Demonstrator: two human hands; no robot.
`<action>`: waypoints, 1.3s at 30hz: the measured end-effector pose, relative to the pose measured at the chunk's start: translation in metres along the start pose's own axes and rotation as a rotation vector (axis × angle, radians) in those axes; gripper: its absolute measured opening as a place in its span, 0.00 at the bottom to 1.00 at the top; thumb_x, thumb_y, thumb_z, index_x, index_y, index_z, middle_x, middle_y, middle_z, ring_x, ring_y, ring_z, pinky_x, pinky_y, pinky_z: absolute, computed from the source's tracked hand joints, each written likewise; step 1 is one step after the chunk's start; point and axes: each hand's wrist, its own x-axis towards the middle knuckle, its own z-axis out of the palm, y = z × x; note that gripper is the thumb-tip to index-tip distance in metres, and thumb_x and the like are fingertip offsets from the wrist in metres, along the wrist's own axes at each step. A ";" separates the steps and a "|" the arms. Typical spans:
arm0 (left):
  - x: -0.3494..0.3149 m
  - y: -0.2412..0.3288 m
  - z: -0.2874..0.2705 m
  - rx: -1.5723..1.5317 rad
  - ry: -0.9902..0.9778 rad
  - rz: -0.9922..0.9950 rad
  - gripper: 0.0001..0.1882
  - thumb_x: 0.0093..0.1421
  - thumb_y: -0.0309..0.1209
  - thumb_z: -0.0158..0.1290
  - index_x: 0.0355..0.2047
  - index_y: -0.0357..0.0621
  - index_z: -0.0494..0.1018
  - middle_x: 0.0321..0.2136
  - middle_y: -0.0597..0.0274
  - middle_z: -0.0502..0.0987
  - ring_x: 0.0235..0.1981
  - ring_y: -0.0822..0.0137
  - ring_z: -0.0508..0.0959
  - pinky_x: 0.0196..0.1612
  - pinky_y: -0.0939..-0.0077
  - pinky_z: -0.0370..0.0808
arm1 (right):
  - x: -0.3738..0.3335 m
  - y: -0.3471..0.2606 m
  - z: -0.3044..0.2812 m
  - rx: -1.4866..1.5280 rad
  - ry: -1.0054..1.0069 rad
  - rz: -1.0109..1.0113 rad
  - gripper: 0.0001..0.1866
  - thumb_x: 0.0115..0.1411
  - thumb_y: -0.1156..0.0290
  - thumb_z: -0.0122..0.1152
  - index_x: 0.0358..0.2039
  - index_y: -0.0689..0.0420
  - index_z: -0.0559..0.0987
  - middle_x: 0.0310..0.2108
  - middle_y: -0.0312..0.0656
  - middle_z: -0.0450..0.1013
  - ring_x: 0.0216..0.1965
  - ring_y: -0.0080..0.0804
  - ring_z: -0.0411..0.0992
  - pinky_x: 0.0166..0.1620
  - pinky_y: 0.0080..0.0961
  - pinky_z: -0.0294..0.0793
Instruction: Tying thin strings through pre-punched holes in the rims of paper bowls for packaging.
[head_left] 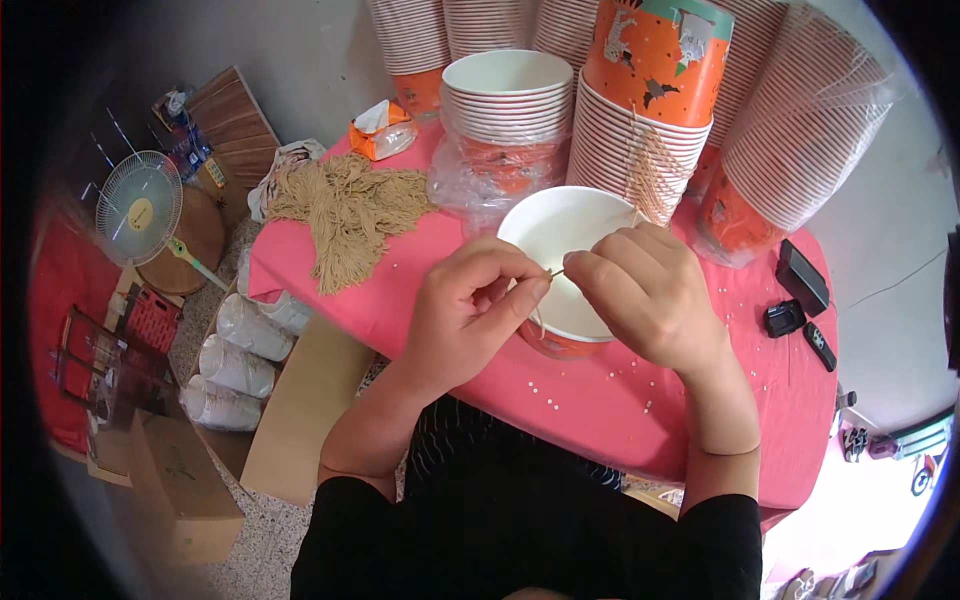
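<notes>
In front of me on the table stands a paper bucket (550, 215), white inside and orange outside. Over its near rim, my left hand (470, 310) pinches a short bit of thin tan cord (557, 272) between thumb and forefinger. My right hand (648, 290) is closed in a pinch at the cord's other end, its fingers curled above the bucket's right side. A pale strand hangs beside the bucket below my left fingertips. Part of the bucket's rim and side is hidden behind both hands.
A heap of tan cords (350, 205) lies on the pink-covered table (480, 405), left. Stacked paper buckets (505, 110) rise behind, some wrapped in plastic, with cords draped over one stack. Small black items (802, 275) sit right. A fan (140, 208) and cardboard boxes (185, 490) stand left.
</notes>
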 end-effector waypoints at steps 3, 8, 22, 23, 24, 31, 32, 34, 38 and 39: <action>-0.008 -0.002 -0.006 -0.051 -0.056 -0.053 0.03 0.58 0.20 0.58 0.33 0.37 0.77 0.32 0.66 0.73 0.27 0.80 0.68 0.28 0.86 0.63 | 0.003 0.000 -0.009 -0.078 0.042 -0.027 0.14 0.46 0.70 0.59 0.34 0.61 0.75 0.24 0.37 0.65 0.25 0.32 0.69 0.28 0.30 0.68; -0.018 -0.006 -0.010 0.036 -0.076 -0.112 0.03 0.58 0.20 0.57 0.34 0.36 0.78 0.34 0.65 0.70 0.30 0.80 0.68 0.31 0.86 0.64 | 0.000 0.017 -0.028 -0.183 0.162 0.034 0.13 0.44 0.75 0.60 0.33 0.61 0.76 0.23 0.39 0.67 0.23 0.35 0.69 0.26 0.32 0.67; -0.022 -0.018 -0.016 -0.115 -0.080 -0.280 0.04 0.59 0.21 0.55 0.35 0.37 0.78 0.29 0.67 0.72 0.26 0.81 0.67 0.29 0.86 0.64 | -0.005 0.031 -0.030 -0.211 0.291 0.220 0.10 0.49 0.82 0.64 0.33 0.61 0.76 0.22 0.42 0.69 0.20 0.39 0.68 0.24 0.32 0.65; -0.023 -0.019 -0.015 -0.115 -0.078 -0.279 0.04 0.59 0.21 0.55 0.35 0.37 0.78 0.29 0.67 0.72 0.26 0.81 0.67 0.29 0.86 0.64 | -0.005 0.031 -0.031 -0.207 0.288 0.216 0.09 0.49 0.82 0.64 0.33 0.61 0.76 0.22 0.42 0.70 0.20 0.39 0.68 0.24 0.32 0.65; -0.023 -0.022 -0.013 -0.087 -0.074 -0.226 0.05 0.59 0.21 0.55 0.35 0.37 0.78 0.28 0.68 0.71 0.25 0.81 0.67 0.28 0.86 0.63 | -0.004 0.030 -0.031 -0.203 0.285 0.212 0.09 0.50 0.82 0.64 0.33 0.61 0.76 0.22 0.42 0.70 0.20 0.38 0.68 0.24 0.32 0.66; -0.018 -0.009 -0.008 0.112 -0.129 -0.144 0.05 0.57 0.20 0.57 0.35 0.39 0.76 0.25 0.72 0.68 0.24 0.82 0.63 0.27 0.84 0.59 | -0.003 0.028 -0.032 -0.186 0.308 0.216 0.09 0.50 0.82 0.64 0.33 0.61 0.76 0.22 0.42 0.70 0.20 0.38 0.69 0.24 0.32 0.66; -0.018 -0.009 -0.007 0.109 -0.131 -0.141 0.05 0.57 0.20 0.57 0.35 0.39 0.76 0.25 0.72 0.68 0.24 0.82 0.63 0.27 0.84 0.59 | -0.004 0.028 -0.035 -0.195 0.300 0.209 0.09 0.50 0.82 0.64 0.33 0.61 0.76 0.22 0.41 0.70 0.20 0.38 0.69 0.24 0.32 0.66; -0.019 -0.010 -0.006 0.136 -0.095 -0.138 0.05 0.57 0.20 0.56 0.34 0.39 0.76 0.25 0.72 0.68 0.23 0.82 0.63 0.27 0.84 0.60 | -0.004 0.029 -0.037 -0.202 0.294 0.204 0.09 0.50 0.82 0.65 0.32 0.61 0.76 0.22 0.41 0.70 0.20 0.38 0.69 0.24 0.32 0.66; -0.026 -0.022 -0.010 0.112 -0.110 -0.109 0.05 0.58 0.20 0.56 0.35 0.40 0.75 0.22 0.70 0.68 0.21 0.81 0.64 0.25 0.84 0.62 | -0.004 0.029 -0.038 -0.177 0.293 0.227 0.09 0.50 0.82 0.65 0.32 0.61 0.76 0.21 0.41 0.69 0.20 0.37 0.69 0.24 0.30 0.66; -0.028 -0.023 -0.010 0.000 -0.096 -0.158 0.07 0.58 0.20 0.55 0.37 0.40 0.75 0.25 0.68 0.69 0.23 0.80 0.66 0.27 0.84 0.64 | -0.004 0.029 -0.039 -0.173 0.269 0.232 0.09 0.50 0.82 0.65 0.32 0.61 0.76 0.21 0.41 0.69 0.20 0.37 0.69 0.24 0.30 0.67</action>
